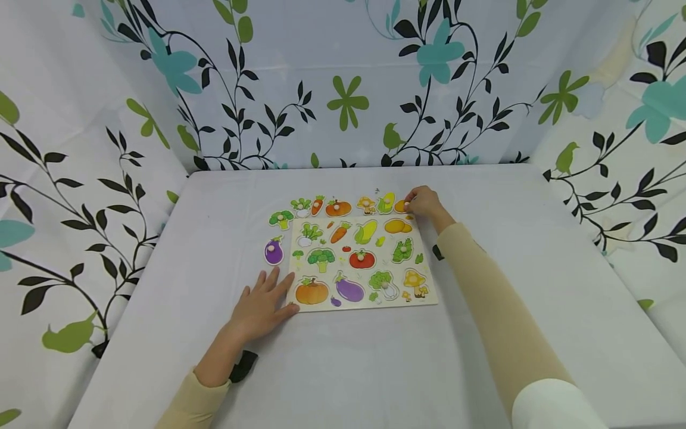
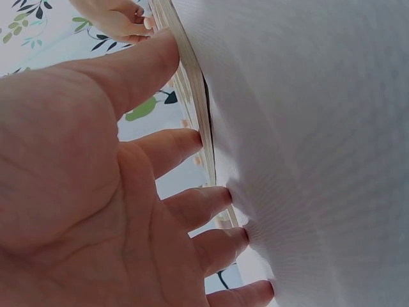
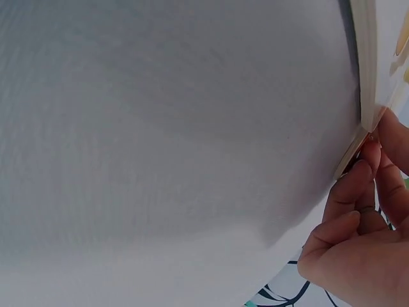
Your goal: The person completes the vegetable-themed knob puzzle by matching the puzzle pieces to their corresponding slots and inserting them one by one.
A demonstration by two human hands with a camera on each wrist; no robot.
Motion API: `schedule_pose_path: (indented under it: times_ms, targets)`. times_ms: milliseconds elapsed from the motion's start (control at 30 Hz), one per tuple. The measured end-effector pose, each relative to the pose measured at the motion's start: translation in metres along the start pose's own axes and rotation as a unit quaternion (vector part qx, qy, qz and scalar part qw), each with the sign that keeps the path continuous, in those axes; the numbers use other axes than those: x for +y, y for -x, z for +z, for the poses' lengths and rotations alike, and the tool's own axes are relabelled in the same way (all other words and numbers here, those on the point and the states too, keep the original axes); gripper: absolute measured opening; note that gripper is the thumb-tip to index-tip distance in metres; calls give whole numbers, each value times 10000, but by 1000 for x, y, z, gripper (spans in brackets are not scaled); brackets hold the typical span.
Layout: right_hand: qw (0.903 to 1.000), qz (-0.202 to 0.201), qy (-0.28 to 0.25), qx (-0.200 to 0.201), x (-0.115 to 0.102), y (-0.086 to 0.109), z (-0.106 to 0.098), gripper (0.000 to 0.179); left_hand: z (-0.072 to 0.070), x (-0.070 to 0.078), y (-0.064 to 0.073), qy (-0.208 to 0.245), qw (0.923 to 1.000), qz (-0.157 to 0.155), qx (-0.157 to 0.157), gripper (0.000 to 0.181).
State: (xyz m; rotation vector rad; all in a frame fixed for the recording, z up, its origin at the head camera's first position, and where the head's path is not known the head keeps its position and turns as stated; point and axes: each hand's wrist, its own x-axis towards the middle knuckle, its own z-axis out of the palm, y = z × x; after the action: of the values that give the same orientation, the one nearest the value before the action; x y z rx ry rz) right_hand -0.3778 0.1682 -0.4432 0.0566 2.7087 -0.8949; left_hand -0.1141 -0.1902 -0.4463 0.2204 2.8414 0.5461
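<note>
A wooden vegetable puzzle board lies on the white table. My left hand rests at its near left corner with fingers spread; in the left wrist view the thumb and fingertips meet the board's edge. Beyond the far right corner, my right hand pinches a yellow-orange potato puzzle piece, partly hidden by the fingers. In the right wrist view, the thin wooden edge of this piece shows beside the board's corner. A corn piece and a mushroom piece lie just left of it.
Along the board's far edge lie a pumpkin piece, a carrot piece and a white-rooted leafy piece. A broccoli piece and an eggplant piece are at its left. Patterned curtains hang behind and beside the table.
</note>
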Motion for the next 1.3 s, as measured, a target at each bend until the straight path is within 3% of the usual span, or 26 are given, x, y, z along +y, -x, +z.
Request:
schedule_pose_path:
  times_ms: [400,800,1133,1300]
  targets:
    - [9992,-313,-68,243,-1,17,-12,22,-1,2,1,-58,10000,35,-8,71]
    - [9964,-703,278,-391,-11,38,8,17,-3,3,2,-33,10000,-17,-48,70]
    - [9961,-719,250,-441,-9,46,16,14,-3,2,0,-72,10000,-32,-21,71]
    - [9945,-727,507,-566,-10,49,17,15,-3,2,1,-70,10000,-49,-45,72]
